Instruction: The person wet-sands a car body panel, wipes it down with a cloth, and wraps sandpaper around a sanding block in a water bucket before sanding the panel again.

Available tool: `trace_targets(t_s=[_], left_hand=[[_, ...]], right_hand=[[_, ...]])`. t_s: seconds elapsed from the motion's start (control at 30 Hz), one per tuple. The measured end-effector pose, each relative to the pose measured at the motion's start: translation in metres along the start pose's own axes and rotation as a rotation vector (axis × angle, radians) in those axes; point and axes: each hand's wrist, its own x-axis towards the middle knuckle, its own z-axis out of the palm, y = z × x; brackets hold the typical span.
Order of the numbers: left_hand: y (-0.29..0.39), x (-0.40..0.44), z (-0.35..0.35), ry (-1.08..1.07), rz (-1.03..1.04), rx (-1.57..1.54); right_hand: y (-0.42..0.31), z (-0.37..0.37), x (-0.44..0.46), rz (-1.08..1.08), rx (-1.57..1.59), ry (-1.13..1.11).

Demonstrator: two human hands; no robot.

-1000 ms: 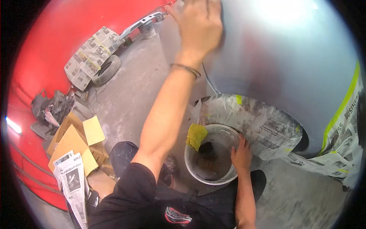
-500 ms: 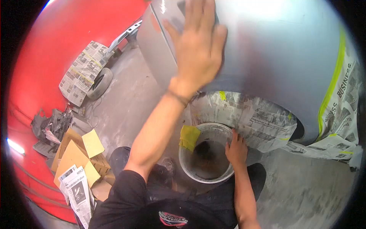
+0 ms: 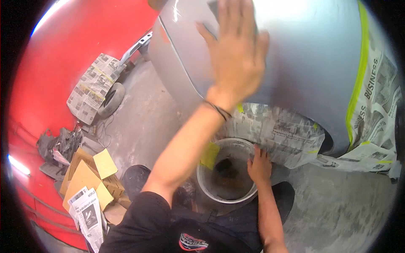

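Note:
My left hand (image 3: pixel 238 59) lies flat on the grey-primed car panel (image 3: pixel 303 63), fingers stretched toward the top of the view. A dark grey sheet, apparently sandpaper (image 3: pixel 214 7), shows beside the fingers and is mostly covered by them. Below, my right hand (image 3: pixel 260 166) grips the right side of a white bucket (image 3: pixel 205 185), its fingers over the rim. Murky water with a dark patch fills the bottom of the bucket. Over its left rim hangs a yellow cloth or sheet (image 3: pixel 209 156), partly behind my left forearm.
Newspaper masking (image 3: pixel 291 130) covers the wheel area, and more with green tape (image 3: pixel 356 84) runs along the right. At left are a red car body (image 3: pixel 55 63), a tyre (image 3: pixel 112 100), an open cardboard box (image 3: pixel 86 170), newspapers (image 3: pixel 89 215) and black plastic bags (image 3: pixel 63 143).
My left hand has moved to the right and slightly down across the panel, the dark sheet moving with it. My right hand stays on the bucket rim. The view has shifted slightly.

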Motion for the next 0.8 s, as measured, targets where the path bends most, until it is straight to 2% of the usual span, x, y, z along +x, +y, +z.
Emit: trace_targets(t_s=[0.03,0.13,0.23,0.33,0.4,0.47,0.53,0.57,0.67,0.7,0.77,0.8], left_hand=[[0.008,-0.018,0.000,-0.047,0.030,0.018],[0.024,-0.076,-0.034,-0.422,0.096,-0.075],[0.013,-0.098,-0.088,-0.704,0.075,-0.129],[-0.002,-0.123,-0.133,-0.954,-0.235,-0.453],[-0.005,-0.151,-0.157,-1.070,-0.663,-0.700],[-0.006,-0.195,-0.168,-1.070,-0.968,-0.825],[0.007,-0.220,-0.174,-1.008,-0.908,-0.746],[0.007,-0.229,-0.176,-1.082,-0.900,-0.714],[-0.003,-0.251,-0.173,-1.289,-0.804,-0.750],[-0.008,-0.244,-0.174,-1.231,-0.622,-0.735],[-0.029,-0.209,-0.174,-0.893,-0.418,-0.587],[-0.053,-0.190,-0.170,-0.762,-0.509,-0.592]], right_hand=[[0.001,0.002,0.002,-0.015,-0.012,0.028],[-0.002,-0.006,0.003,0.019,0.056,-0.038],[-0.007,-0.015,0.005,0.060,0.132,-0.064],[-0.003,-0.012,0.007,-0.190,0.297,0.234],[-0.007,-0.016,0.006,-0.194,0.687,0.158],[-0.025,-0.023,-0.007,-0.135,1.166,0.040],[-0.051,-0.053,-0.022,-0.119,1.464,-0.225],[-0.060,-0.060,-0.029,-0.100,1.607,-0.363],[-0.061,-0.034,-0.039,0.145,1.164,-0.398],[-0.068,-0.039,-0.041,0.239,1.247,-0.417],[-0.065,-0.035,-0.037,0.241,1.187,-0.352],[-0.061,-0.031,-0.036,0.245,1.155,-0.321]])
